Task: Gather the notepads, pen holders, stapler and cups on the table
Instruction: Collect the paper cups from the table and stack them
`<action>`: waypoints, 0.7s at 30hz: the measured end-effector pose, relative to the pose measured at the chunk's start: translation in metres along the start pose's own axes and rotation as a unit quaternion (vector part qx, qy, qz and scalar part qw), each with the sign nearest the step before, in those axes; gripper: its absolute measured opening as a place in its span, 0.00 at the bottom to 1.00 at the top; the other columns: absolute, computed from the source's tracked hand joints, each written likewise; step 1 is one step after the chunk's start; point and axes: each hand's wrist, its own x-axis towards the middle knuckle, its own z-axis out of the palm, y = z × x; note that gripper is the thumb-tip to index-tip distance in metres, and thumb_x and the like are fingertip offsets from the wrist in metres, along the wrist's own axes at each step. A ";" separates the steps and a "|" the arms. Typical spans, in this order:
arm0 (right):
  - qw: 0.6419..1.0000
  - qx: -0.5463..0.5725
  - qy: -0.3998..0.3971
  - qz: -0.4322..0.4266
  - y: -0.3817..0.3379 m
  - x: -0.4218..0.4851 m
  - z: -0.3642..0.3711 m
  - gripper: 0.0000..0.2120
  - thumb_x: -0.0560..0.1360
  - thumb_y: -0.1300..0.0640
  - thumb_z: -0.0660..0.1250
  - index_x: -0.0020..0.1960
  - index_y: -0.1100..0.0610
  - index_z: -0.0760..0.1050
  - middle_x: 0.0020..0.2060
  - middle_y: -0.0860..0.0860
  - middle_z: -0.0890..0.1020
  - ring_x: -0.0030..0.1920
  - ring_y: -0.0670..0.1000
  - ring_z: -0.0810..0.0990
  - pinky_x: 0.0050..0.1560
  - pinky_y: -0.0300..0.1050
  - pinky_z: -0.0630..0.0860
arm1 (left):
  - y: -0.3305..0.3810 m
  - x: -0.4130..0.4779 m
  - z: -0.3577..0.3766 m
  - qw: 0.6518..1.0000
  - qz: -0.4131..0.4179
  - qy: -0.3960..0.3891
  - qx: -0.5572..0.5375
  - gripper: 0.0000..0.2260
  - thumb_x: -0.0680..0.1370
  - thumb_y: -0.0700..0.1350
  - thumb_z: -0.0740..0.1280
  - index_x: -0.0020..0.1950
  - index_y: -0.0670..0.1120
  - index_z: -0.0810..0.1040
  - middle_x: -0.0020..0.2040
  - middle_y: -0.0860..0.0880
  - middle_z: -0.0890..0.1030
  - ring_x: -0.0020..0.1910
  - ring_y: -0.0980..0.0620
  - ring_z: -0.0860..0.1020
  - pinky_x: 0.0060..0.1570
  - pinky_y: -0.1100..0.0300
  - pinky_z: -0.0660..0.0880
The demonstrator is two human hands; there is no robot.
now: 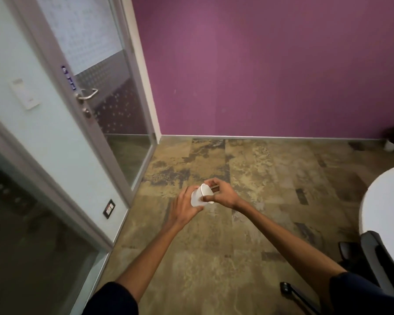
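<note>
I hold white paper cups in front of me over the floor, away from the table. One cup (196, 198) lies tilted in my left hand (184, 207), whose fingers wrap its side. A second white cup (207, 192) sits nested against the first, and my right hand (221, 193) pinches it by the rim between thumb and fingers. A thin dark item shows under my right fingers; what it is cannot be told. The white round table (387, 201) shows only as an edge at the right, with nothing visible on that part.
A glass door (114, 92) with a metal handle stands at the left in a pale frame. A purple wall closes the back. A black office chair (373, 264) sits by the table at the lower right. A small plant pot (392, 144) stands in the far right corner.
</note>
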 end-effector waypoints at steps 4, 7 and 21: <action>0.997 0.033 0.060 0.035 0.022 0.029 -0.016 0.28 0.61 0.51 0.82 0.59 0.53 0.77 0.52 0.50 0.83 0.52 0.49 0.82 0.56 0.49 0.79 | 0.001 0.050 0.011 0.999 0.033 -0.037 0.003 0.28 0.67 0.53 0.76 0.65 0.53 0.73 0.59 0.54 0.77 0.51 0.49 0.78 0.42 0.57 0.71; 0.995 0.052 0.072 0.053 0.037 0.051 -0.035 0.29 0.61 0.51 0.82 0.59 0.53 0.76 0.52 0.50 0.83 0.52 0.49 0.82 0.55 0.47 0.80 | 0.004 0.089 0.026 0.996 0.065 -0.058 -0.008 0.27 0.68 0.54 0.75 0.65 0.53 0.73 0.60 0.54 0.76 0.52 0.50 0.78 0.43 0.55 0.74; 0.984 0.043 0.160 0.070 0.125 0.172 -0.215 0.32 0.61 0.53 0.83 0.61 0.54 0.74 0.55 0.47 0.81 0.54 0.47 0.80 0.56 0.42 0.78 | 0.097 0.318 0.139 0.976 0.180 -0.112 -0.046 0.30 0.67 0.66 0.66 0.65 0.55 0.72 0.58 0.54 0.77 0.51 0.50 0.79 0.43 0.52 0.77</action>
